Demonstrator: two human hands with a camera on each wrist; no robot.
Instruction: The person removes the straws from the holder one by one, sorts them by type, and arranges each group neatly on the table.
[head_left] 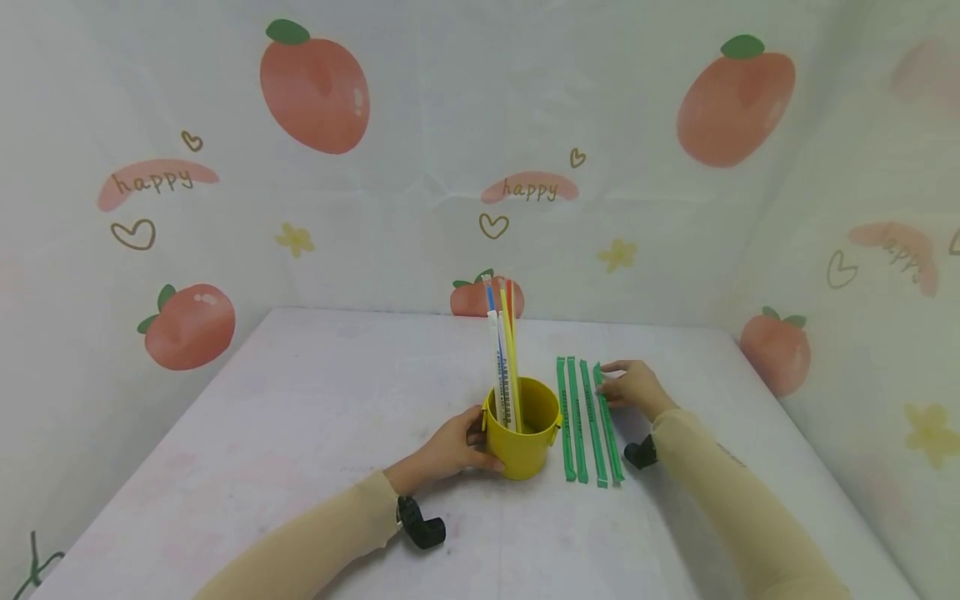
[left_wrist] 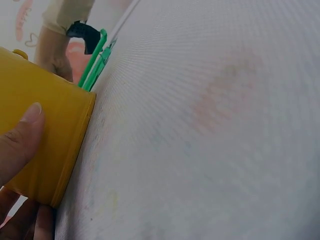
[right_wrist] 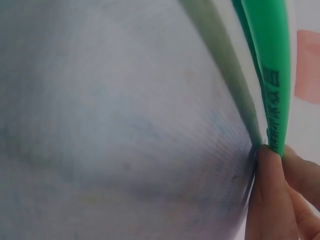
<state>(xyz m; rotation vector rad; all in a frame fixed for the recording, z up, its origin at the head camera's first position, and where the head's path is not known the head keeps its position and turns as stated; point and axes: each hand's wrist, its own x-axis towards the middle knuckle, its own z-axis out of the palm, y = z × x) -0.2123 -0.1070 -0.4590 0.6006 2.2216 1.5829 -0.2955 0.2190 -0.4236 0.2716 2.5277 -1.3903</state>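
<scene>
A small yellow bucket [head_left: 517, 454] stands upright on the table, and my left hand [head_left: 452, 450] grips its left side. The thumb [left_wrist: 22, 142] lies along the bucket wall in the left wrist view, with other fingers low at its base. Several wrapped straws, white, blue, yellow and red [head_left: 512, 358], lean up out of the bucket. To its right lies a row of straws in green wrappers [head_left: 573, 417]. My right hand [head_left: 636, 388] pinches the rightmost green-wrapped straw [right_wrist: 272, 65] near its far end. That straw stands off the table there, above its shadow.
The white table [head_left: 337, 392] reaches back to a fruit-print cloth backdrop [head_left: 420, 125], which also hangs along both sides. A green cord-like piece [head_left: 36, 571] shows at the lower left edge. Black cameras [head_left: 422, 525] are strapped to both wrists.
</scene>
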